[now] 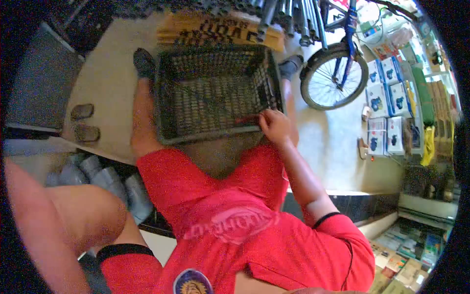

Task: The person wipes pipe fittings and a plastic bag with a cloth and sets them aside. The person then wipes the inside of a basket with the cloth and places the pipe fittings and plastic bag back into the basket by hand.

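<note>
A dark plastic crate (210, 138) with slatted walls and floor stands between my legs, its opening facing up. At its near right corner is my right hand (276, 126), fingers curled by the rim. From the fingertips a thin dark red object (246, 119) points left over the crate's inside; blur hides its kind. My left arm (36, 220) is bent at the left edge, with the forearm running down out of the picture. The left hand itself lies outside the view.
Beyond the crate lie a yellow printed sack (169, 32) and a bundle of metal pipes (293, 17). A bicycle wheel (334, 76) stands right of my foot. Boxes (384, 100) are stacked farther right. A pair of sandals (85, 132) is on the floor at left, near grey pipe pieces (107, 181).
</note>
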`<state>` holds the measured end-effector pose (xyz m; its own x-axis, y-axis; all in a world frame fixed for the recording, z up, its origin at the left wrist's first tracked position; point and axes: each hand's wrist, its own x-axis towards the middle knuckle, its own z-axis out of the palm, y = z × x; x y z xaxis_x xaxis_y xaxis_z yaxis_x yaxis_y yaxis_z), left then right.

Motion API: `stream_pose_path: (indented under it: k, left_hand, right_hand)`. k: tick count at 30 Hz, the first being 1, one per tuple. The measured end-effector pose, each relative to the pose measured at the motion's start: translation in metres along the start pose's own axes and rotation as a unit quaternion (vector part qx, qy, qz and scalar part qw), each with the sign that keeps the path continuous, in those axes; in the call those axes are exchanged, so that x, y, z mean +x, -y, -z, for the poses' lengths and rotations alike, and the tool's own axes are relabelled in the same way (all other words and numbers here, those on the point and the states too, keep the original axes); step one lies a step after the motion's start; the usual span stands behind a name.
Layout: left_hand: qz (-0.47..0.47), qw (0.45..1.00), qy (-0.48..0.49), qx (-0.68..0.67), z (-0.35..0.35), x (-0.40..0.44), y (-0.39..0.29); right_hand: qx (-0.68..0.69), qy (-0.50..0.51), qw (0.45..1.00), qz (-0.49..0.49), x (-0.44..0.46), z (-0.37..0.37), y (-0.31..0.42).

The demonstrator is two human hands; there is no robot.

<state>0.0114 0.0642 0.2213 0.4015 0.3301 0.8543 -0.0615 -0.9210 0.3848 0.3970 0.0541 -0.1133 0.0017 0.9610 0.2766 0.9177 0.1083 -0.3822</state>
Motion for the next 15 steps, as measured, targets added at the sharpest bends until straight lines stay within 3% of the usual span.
stream_pose_path:
  k: [3, 4, 5, 13, 14, 15]
  left_hand:
    - [-0.033, 0.999, 0.023, 0.003, -0.008, 0.008, -0.01]
    - [-0.044, 0.999, 0.022, 0.016, -0.011, 0.007, -0.016]
    - [-0.045, 0.999, 0.014, 0.018, -0.015, 0.002, -0.019]
    - [-0.031, 0.998, -0.025, 0.043, -0.014, -0.003, -0.01]
    - [-0.018, 0.999, -0.036, 0.031, -0.011, -0.004, 0.005]
    - [-0.013, 0.999, -0.043, 0.018, -0.009, 0.0, 0.015]
  right_hand:
    - [-0.032, 0.001, 0.999, -0.005, -0.003, -0.004, -0.007]
    - [0.015, 0.028, 0.999, -0.01, -0.001, -0.006, -0.013]
    - [-0.003, -0.003, 1.0, 0.017, 0.032, -0.003, -0.024]
    - [-0.005, -0.023, 0.999, -0.03, -0.001, 0.017, 0.015]
    - [-0.004, 0.041, 0.998, -0.047, -0.006, 0.003, -0.005]
    - [-0.013, 0.098, 0.993, -0.066, 0.008, 0.028, 0.021]
